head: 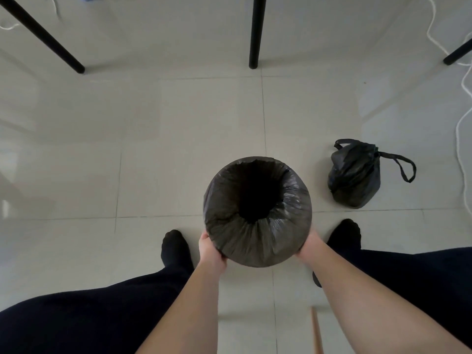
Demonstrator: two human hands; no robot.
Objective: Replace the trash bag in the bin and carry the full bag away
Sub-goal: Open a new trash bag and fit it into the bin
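Note:
A round bin [258, 241] stands on the tiled floor between my feet, lined with a fresh black trash bag [224, 200] folded down over its rim and outer wall. My left hand [210, 250] grips the bin's near left side over the bag. My right hand [310, 247] grips its near right side the same way. The full black bag [353, 175], tied shut with handle loops sticking out, sits on the floor to the right of the bin, apart from it.
Black table legs [255, 34] stand at the back left, centre and right. White cables [462, 103] trail along the right edge of the floor. A wooden stick [316, 333] lies near my right arm at the bottom. My feet in black socks [175, 247] flank the bin.

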